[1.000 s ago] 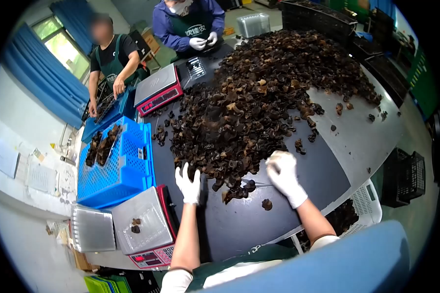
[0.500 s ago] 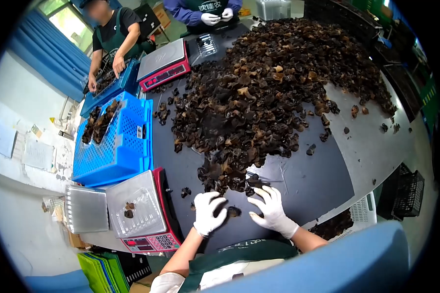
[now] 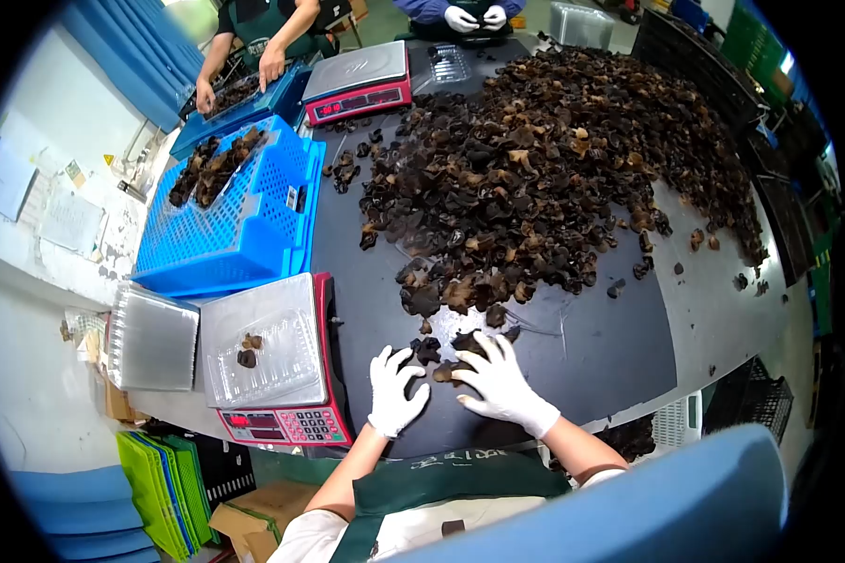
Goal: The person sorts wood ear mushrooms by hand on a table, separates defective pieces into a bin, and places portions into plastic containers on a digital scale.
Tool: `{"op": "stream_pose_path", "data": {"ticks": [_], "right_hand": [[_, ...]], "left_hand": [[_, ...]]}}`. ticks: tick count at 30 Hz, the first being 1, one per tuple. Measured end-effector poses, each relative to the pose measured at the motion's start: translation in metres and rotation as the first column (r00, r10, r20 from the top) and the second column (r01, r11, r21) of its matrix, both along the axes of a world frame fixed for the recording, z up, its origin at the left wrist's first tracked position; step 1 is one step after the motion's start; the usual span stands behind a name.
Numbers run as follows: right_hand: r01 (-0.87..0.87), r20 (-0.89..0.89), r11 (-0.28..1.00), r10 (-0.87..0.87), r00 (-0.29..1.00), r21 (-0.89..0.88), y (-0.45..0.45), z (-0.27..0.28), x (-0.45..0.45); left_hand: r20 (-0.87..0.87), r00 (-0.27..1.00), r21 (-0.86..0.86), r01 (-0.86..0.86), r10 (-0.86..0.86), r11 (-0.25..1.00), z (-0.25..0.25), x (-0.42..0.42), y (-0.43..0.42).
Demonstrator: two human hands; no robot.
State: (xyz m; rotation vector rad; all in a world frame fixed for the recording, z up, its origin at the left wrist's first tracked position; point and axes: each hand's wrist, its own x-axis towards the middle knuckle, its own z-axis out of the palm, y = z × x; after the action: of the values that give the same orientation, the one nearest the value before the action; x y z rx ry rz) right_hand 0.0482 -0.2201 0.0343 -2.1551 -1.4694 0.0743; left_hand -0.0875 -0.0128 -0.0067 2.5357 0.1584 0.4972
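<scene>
Wood-ear fungus heaps over the upper middle of the worktop, leaving bare dark mat right of centre towards the lower-right edge, while at lower centre left hand and right hand, each grip spread apart, flank loose pieces.

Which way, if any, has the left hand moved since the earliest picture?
Yes, back: against the nearer scale, the left hand moved from beside its far edge to beside its near end.

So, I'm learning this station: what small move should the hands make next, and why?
Perhaps ease the left hand towards the right hand to gather the loose dark pieces: they lie between both hands, just short of the main pile.
</scene>
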Motion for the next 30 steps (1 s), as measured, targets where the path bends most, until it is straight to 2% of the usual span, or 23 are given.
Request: {"op": "stream_pose_path", "data": {"ticks": [1,2,5,7,9,11,13,15,16,17,18,19,20,21,22,23,24,25,26,27,28,29,30], "right_hand": [[0.023,0.011,1.000,-0.023,1.000,0.015,-0.010,0.002,-0.001],[0.104,0.049,0.993,-0.107,0.993,0.058,-0.021,-0.010,0.001],[0.383,-0.009,0.921,-0.383,0.924,0.069,-0.045,-0.010,0.011],[0.462,0.039,0.884,-0.465,0.884,0.067,-0.043,0.010,0.008],[0.392,0.120,0.910,-0.408,0.905,0.133,-0.029,0.032,-0.001],[0.146,-0.129,0.988,-0.139,0.982,0.044,-0.012,0.023,-0.008],[0.075,-0.102,0.996,-0.080,0.992,-0.051,0.014,0.014,-0.033],[0.117,0.038,0.990,-0.114,0.993,-0.085,0.026,-0.019,-0.053],[0.098,-0.070,0.995,-0.100,0.993,-0.018,0.031,-0.024,-0.052],[0.109,-0.068,0.994,-0.110,0.992,-0.016,0.028,-0.027,-0.051],[0.133,-0.215,0.987,-0.111,0.970,0.088,0.023,-0.024,-0.049],[0.170,-0.358,0.967,-0.094,0.929,0.189,0.019,-0.011,-0.045],[0.231,-0.655,0.964,-0.089,0.750,0.135,0.005,0.007,-0.039],[0.280,-0.816,0.960,-0.160,0.556,0.003,-0.015,0.033,-0.029],[0.367,-0.850,0.930,-0.185,0.494,0.011,-0.039,0.034,-0.023],[0.487,-0.917,0.866,-0.097,0.388,0.114,-0.063,0.053,-0.017],[0.534,-0.935,0.841,-0.122,0.334,0.082,-0.096,0.051,-0.011],[0.511,-0.900,0.859,-0.233,0.367,-0.014,-0.130,0.059,-0.004],[0.526,-0.808,0.849,-0.342,0.480,-0.047,-0.167,0.047,-0.001],[0.587,-0.638,0.750,-0.619,0.458,-0.305,-0.196,0.047,-0.001],[0.741,-0.377,0.510,-0.851,0.365,-0.435,-0.211,0.046,-0.010],[0.781,0.010,0.330,-0.918,0.395,-0.530,-0.224,0.046,-0.013],[0.827,0.024,0.360,-0.912,0.410,-0.432,-0.229,0.049,-0.017]], "left_hand": [[0.015,1.000,-0.026,-0.021,0.021,0.999,0.000,-0.006,0.003],[0.040,0.995,-0.023,-0.086,0.086,0.996,-0.003,-0.010,0.006],[0.065,0.974,-0.021,-0.215,0.216,0.976,0.004,-0.010,0.011],[0.024,0.987,0.024,-0.162,0.161,0.987,0.020,-0.003,0.008],[0.016,0.999,0.104,-0.050,0.048,0.993,0.028,0.007,0.003],[-0.115,0.989,0.190,0.116,-0.095,0.975,0.013,0.007,0.006],[-0.096,0.992,0.156,0.098,-0.084,0.983,0.016,0.007,0.007],[-0.207,0.971,0.003,0.124,-0.121,0.992,0.018,0.002,0.014],[-0.188,0.971,0.005,0.149,-0.146,0.989,0.028,0.003,0.015],[-0.186,0.970,0.007,0.160,-0.156,0.987,0.033,0.007,0.018],[-0.135,0.979,-0.039,0.146,-0.150,0.989,0.037,0.012,0.022],[-0.085,0.986,-0.085,0.134,-0.142,0.987,0.042,0.018,0.026],[-0.068,0.991,-0.094,0.107,-0.114,0.990,0.047,0.028,0.030],[-0.044,0.997,-0.056,0.060,-0.062,0.997,0.042,0.037,0.035],[-0.015,0.999,-0.086,0.033,-0.034,0.996,0.040,0.050,0.038],[0.013,1.000,-0.117,0.007,-0.005,0.993,0.038,0.065,0.040],[0.035,0.999,-0.130,-0.004,0.009,0.991,0.031,0.079,0.042],[0.057,0.998,-0.143,-0.015,0.023,0.990,0.027,0.093,0.042],[0.054,0.998,-0.110,-0.010,0.016,0.994,0.023,0.106,0.043],[0.067,0.998,-0.077,0.003,0.002,0.997,0.014,0.118,0.046],[0.079,0.997,-0.010,-0.006,0.007,1.000,0.012,0.127,0.044],[0.091,0.996,0.059,-0.015,0.009,0.998,0.011,0.134,0.041],[0.014,1.000,0.149,0.011,-0.013,0.989,0.007,0.136,0.040]]}}
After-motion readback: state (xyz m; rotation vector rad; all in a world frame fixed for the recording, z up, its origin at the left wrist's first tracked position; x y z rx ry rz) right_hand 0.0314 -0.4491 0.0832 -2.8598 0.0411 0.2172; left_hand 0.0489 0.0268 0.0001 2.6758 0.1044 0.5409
